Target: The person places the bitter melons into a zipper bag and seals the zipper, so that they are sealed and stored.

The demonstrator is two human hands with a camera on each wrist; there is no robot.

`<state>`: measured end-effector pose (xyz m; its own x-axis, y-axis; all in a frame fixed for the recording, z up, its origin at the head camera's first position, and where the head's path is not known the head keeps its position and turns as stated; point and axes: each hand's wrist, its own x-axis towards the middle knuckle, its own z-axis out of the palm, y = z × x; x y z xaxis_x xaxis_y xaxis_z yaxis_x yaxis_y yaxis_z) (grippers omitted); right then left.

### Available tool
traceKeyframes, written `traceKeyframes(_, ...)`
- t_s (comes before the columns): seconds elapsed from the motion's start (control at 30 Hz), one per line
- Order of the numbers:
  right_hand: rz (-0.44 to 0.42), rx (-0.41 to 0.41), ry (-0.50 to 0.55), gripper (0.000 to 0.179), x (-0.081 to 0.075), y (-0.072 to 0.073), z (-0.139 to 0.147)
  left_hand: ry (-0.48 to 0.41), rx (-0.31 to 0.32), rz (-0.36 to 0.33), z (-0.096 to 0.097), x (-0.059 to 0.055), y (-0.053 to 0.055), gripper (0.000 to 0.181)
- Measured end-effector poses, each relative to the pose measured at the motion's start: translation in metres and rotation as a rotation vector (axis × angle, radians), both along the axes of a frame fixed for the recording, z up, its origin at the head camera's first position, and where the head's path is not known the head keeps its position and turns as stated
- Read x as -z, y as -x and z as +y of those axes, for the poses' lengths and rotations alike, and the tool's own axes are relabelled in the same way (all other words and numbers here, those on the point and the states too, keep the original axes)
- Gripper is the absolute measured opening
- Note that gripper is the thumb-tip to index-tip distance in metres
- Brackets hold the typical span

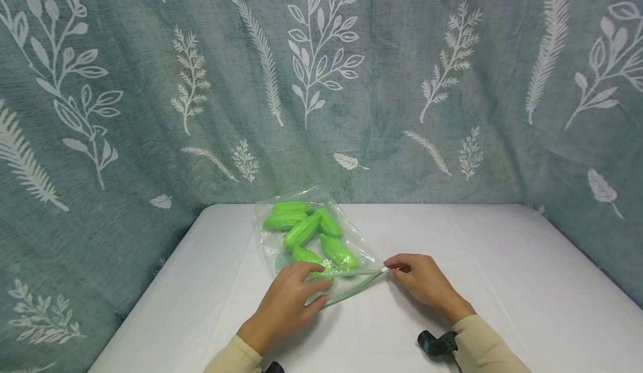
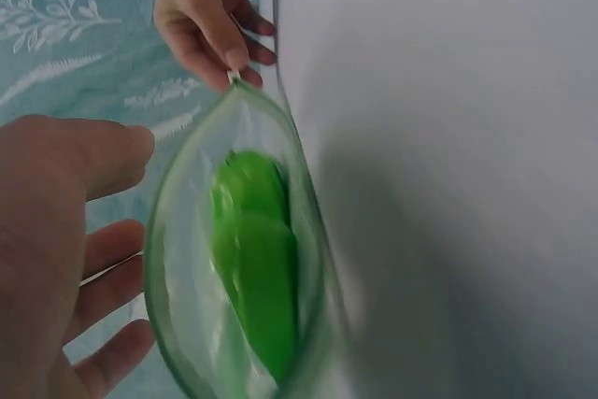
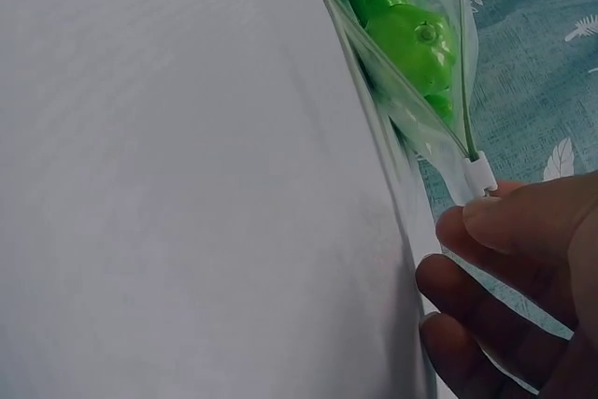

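A clear zip bag [image 1: 354,239] lies on the table, its green-edged mouth spread apart toward me. Inside are several bright green, long, ridged vegetables [image 1: 302,232], shiny like plastic. My right hand [image 1: 424,281] pinches the mouth's right corner between thumb and forefinger, right by a small white slider [image 3: 481,175]. My left hand [image 1: 296,292] is at the left part of the mouth, fingers spread and loosely bent. In the left wrist view its fingertips [image 2: 140,151] are just outside the bag's rim, with nothing gripped. The mouth's left end is hidden behind this hand in the head view.
The table [image 1: 452,233] has a white cover. A blue-green curtain [image 1: 382,138] with white leaf prints hangs behind it and along both sides. A dark wrist-worn camera [image 1: 436,344] sits by the right sleeve [image 1: 484,342].
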<state>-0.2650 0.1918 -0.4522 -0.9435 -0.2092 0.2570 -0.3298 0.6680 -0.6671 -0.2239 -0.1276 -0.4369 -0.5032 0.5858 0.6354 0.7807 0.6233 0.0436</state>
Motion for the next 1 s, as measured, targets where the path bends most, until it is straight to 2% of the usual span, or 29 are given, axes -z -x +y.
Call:
traceKeyframes(0.2,-0.004,0.021,-0.004,0.016,0.002,0.0,0.003,0.092,0.036,-0.015,0.036,-0.017,0.004,0.022)
traceKeyframes(0.33,0.007,0.032,-0.002,0.016,0.003,0.0,0.005,0.14,0.021,-0.011,0.053,-0.023,0.007,0.022)
traceKeyframes(0.5,0.015,0.042,0.027,0.019,0.006,0.003,0.005,0.161,-0.026,-0.017,0.068,-0.025,0.014,0.023)
traceKeyframes(0.77,0.055,0.037,0.044,0.02,0.009,0.005,0.002,0.113,-0.019,-0.045,0.086,-0.026,0.025,0.023)
traceKeyframes(1.0,0.105,0.013,0.06,0.02,0.009,0.003,0.0,0.127,-0.061,-0.057,0.101,-0.022,0.031,0.022)
